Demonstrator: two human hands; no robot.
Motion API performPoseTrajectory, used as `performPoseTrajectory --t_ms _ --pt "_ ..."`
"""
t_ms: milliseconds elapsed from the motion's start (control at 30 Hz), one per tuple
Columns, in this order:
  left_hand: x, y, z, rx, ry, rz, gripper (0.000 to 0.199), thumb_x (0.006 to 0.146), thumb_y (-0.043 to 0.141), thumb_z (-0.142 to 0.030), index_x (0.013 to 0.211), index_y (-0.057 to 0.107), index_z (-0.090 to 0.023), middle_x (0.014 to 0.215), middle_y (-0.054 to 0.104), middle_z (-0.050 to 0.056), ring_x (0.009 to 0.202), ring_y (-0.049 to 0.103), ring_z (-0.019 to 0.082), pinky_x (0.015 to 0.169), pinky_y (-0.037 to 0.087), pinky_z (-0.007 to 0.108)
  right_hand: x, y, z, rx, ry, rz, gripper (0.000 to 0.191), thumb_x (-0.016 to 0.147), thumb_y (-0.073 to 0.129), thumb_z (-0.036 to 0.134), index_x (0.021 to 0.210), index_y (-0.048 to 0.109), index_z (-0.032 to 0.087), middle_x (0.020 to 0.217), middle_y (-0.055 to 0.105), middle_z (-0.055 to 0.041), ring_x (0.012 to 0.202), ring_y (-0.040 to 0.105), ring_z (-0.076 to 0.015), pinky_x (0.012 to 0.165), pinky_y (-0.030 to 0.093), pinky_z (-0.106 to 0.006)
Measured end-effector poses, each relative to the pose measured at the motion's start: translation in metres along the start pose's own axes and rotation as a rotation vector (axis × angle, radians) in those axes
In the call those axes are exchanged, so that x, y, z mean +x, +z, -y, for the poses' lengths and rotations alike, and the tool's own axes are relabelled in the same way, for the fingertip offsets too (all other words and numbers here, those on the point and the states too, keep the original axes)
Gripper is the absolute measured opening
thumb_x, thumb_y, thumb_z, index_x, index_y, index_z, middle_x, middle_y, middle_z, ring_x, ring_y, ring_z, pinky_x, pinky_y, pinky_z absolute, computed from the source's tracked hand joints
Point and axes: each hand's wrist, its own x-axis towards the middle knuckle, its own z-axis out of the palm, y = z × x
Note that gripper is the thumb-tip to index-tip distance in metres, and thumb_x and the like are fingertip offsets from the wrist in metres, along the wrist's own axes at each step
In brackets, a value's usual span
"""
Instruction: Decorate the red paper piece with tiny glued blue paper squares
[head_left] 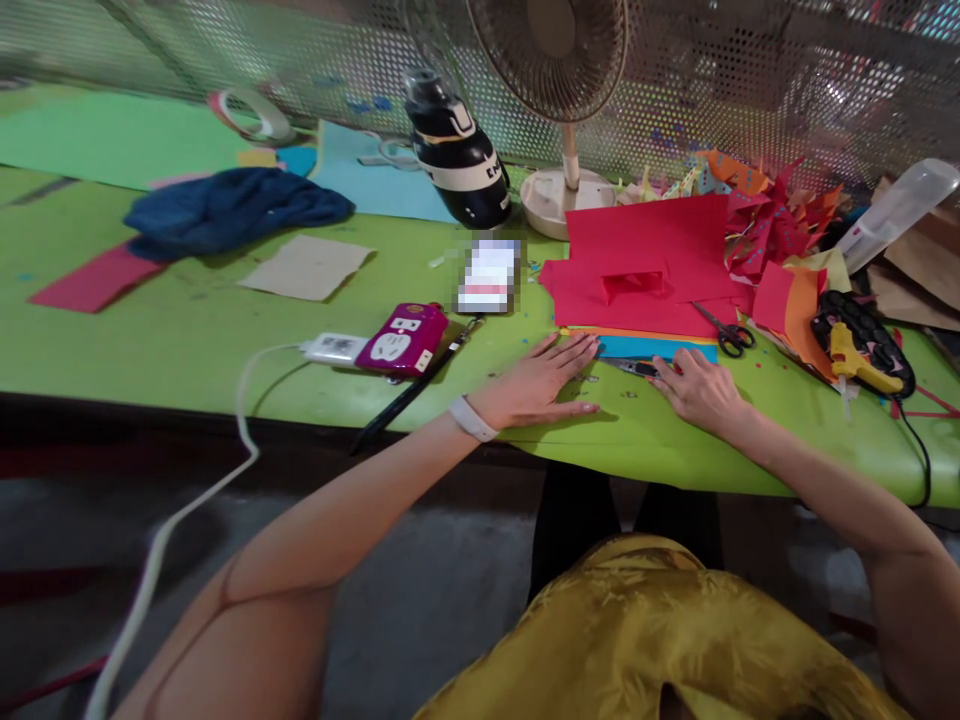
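At the near edge of a green table (pixel 187 340), right of its middle, a person works with both hands over a blue strip (pixel 660 347) of paper. The left hand (pixel 536 380) lies flat, palm down, its fingers stretched out and its tips at the strip's left end; it grips nothing. The right hand (pixel 697 390) is closed around a cutter (pixel 636 368), fingers bent over the right end of the tool, whose tip points left toward the other hand's fingers. The strip lies just beyond the cutter, lengthwise along the table's near edge, its right part running past the right hand's knuckles. Whether the blade touches the paper cannot be told. An orange strip (pixel 637 333) shows along the blue one's far side, and beyond it rests a red sheet (pixel 652 235) with a raised fold. Scissors (pixel 731 338) sit just off the blue strip's right end, blades over the red paper. Toward the table's right end are a yellow glue gun (pixel 862 362) and a heap of scraps (pixel 772 215); a fan (pixel 559 60) and a bottle (pixel 461 150) stand near the far edge.
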Motion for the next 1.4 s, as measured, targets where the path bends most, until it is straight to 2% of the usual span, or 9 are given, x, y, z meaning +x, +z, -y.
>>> performPoseTrajectory --t_ms 100,233,433,633,833,1133,1400 --pt "-0.001 -0.002 0.003 -0.042 -0.006 0.013 0.091 0.087 0.024 -0.072 0.152 0.000 -0.013 0.158 0.014 0.013 0.146 0.012 0.024 0.118 0.002 0.039 0.000 0.002 -0.001 -0.001 0.014 -0.013 0.056 0.101 0.014 0.045 0.136 0.048 0.019 0.113 0.056 -0.0151 0.101 0.050 -0.0247 0.059 0.031 -0.028" --pt "-0.006 -0.003 0.009 -0.084 -0.019 -0.039 0.087 0.089 0.023 -0.069 0.152 -0.002 -0.015 0.159 0.010 0.011 0.147 0.009 0.022 0.118 0.006 0.036 0.000 0.004 -0.001 -0.004 0.021 -0.030 0.055 0.100 0.014 0.047 0.134 0.050 0.020 0.111 0.056 -0.0139 0.100 0.051 -0.0243 0.057 0.029 -0.028" --pt "-0.008 -0.001 0.012 -0.017 -0.013 -0.009 0.081 0.090 0.017 -0.068 0.152 0.015 -0.015 0.157 0.020 0.010 0.146 0.016 0.021 0.118 0.003 0.038 0.000 0.005 0.000 0.002 0.041 -0.028 0.055 0.100 0.015 0.046 0.136 0.048 0.021 0.112 0.056 -0.0140 0.101 0.051 -0.0241 0.057 0.029 -0.028" --pt "-0.007 -0.002 0.009 -0.008 -0.028 -0.033 0.082 0.089 0.021 -0.069 0.152 0.013 -0.016 0.157 0.022 0.010 0.145 0.019 0.022 0.118 0.005 0.038 -0.001 0.004 0.001 0.013 0.055 -0.039 0.056 0.100 0.013 0.047 0.135 0.049 0.021 0.112 0.057 -0.0146 0.101 0.051 -0.0245 0.056 0.028 -0.028" --pt "-0.006 -0.002 0.010 0.010 -0.030 -0.021 0.081 0.090 0.015 -0.069 0.149 0.025 -0.014 0.156 0.024 0.010 0.145 0.019 0.021 0.118 0.006 0.037 -0.001 0.004 0.002 0.005 0.079 -0.023 0.056 0.100 0.014 0.047 0.134 0.049 0.021 0.113 0.056 -0.0147 0.100 0.051 -0.0241 0.058 0.030 -0.028" --pt "-0.007 -0.001 0.009 -0.006 -0.022 -0.037 0.081 0.089 0.020 -0.070 0.151 0.019 -0.018 0.156 0.024 0.009 0.144 0.021 0.023 0.118 0.006 0.039 0.002 0.000 0.009 0.001 0.081 -0.001 0.054 0.100 0.014 0.045 0.135 0.047 0.020 0.113 0.055 -0.0152 0.099 0.050 -0.0241 0.059 0.032 -0.028" --pt "-0.007 -0.003 0.010 -0.011 -0.026 -0.035 0.083 0.088 0.023 -0.071 0.150 0.024 -0.017 0.155 0.027 0.010 0.143 0.024 0.023 0.118 0.008 0.038 0.003 0.001 0.008 0.003 0.021 0.000 0.055 0.101 0.011 0.045 0.135 0.047 0.019 0.112 0.055 -0.0149 0.100 0.049 -0.0243 0.059 0.031 -0.028"
